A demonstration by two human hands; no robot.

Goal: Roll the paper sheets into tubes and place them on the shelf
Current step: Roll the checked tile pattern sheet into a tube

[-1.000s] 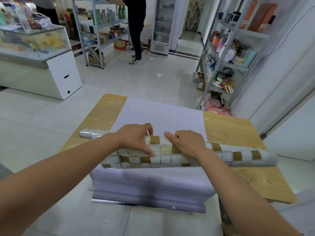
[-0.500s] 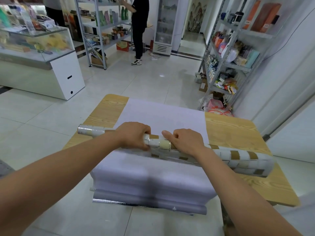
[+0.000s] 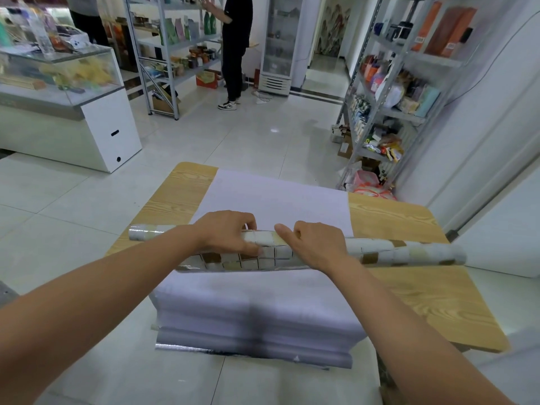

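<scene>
A long roll of mosaic-patterned paper (image 3: 409, 254) lies crosswise on the wooden table (image 3: 403, 287), its loose lower edge still spread toward me. My left hand (image 3: 228, 232) grips the roll left of its middle, fingers curled over the top and thumb on the near side. My right hand (image 3: 315, 244) grips it just right of the middle, thumb pointing left along the tube. Under the roll a stack of white paper sheets (image 3: 263, 311) covers the table's middle and hangs over its near edge.
A metal shelf (image 3: 388, 92) full of goods stands at the right against the wall. Another shelf (image 3: 175, 48) stands at the back left, where a person in black (image 3: 233, 48) is standing. A glass display counter (image 3: 58, 92) fills the left side.
The roll was wound tight half a second ago; now its near edge has unrolled toward me, with my fingers spread over it. Both hands stay at the middle.
</scene>
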